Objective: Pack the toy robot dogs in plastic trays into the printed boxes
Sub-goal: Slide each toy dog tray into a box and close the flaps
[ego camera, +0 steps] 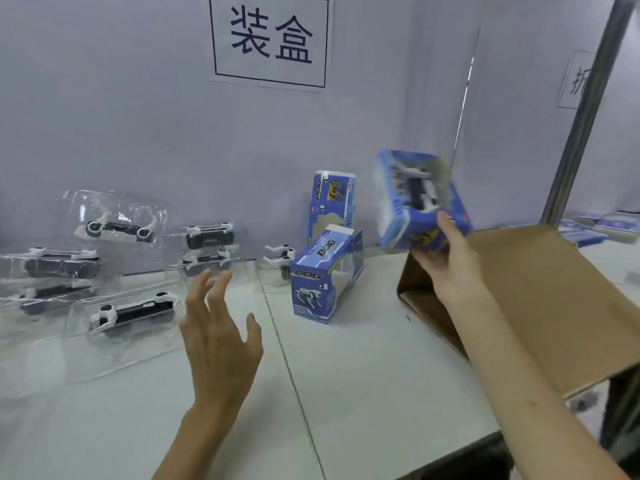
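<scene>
Right hand [446,258] grips packed printed box [415,199] by lower end, aloft above brown carton [536,289]; loose hold may drop it. Left hand [218,327] empty, fingers spread, near trayed dog [131,317] on bench [363,375]; careless sweep could scatter piled trays [52,271]

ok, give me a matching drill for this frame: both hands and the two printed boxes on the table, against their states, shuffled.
Things:
1 left hand
2 right hand
3 rear printed box
4 front printed box

States:
A lies on its side on the table
B fingers spread, holds nothing
C stands on end by the wall
D grips the held printed box in the air

Pairs: 1-B, 2-D, 3-C, 4-A.
</scene>
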